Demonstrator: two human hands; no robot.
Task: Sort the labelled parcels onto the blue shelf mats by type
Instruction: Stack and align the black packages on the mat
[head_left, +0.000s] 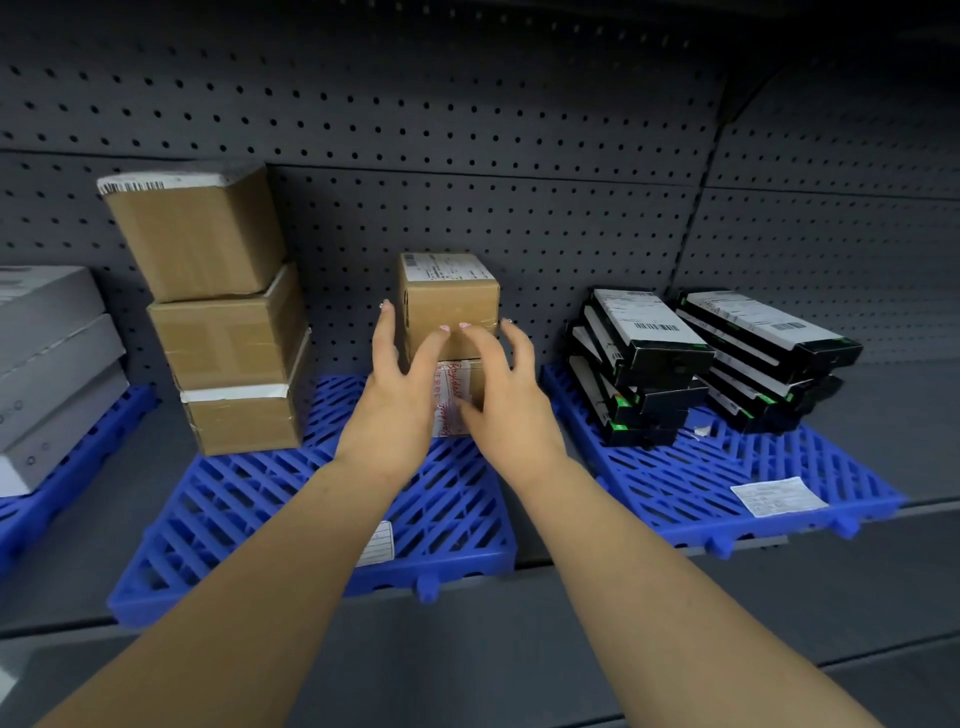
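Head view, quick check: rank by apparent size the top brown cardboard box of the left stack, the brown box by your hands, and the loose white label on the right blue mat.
1. Top brown cardboard box of the left stack.
2. Brown cardboard box by the hands, set further back, so the gap is unsure.
3. Loose white paper label on the right blue mat, nearer the camera.

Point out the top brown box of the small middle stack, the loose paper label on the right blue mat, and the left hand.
top brown box (450, 306), head view, front face.
loose paper label (778, 496), head view, centre of the sheet.
left hand (397, 395), head view, back of the hand.
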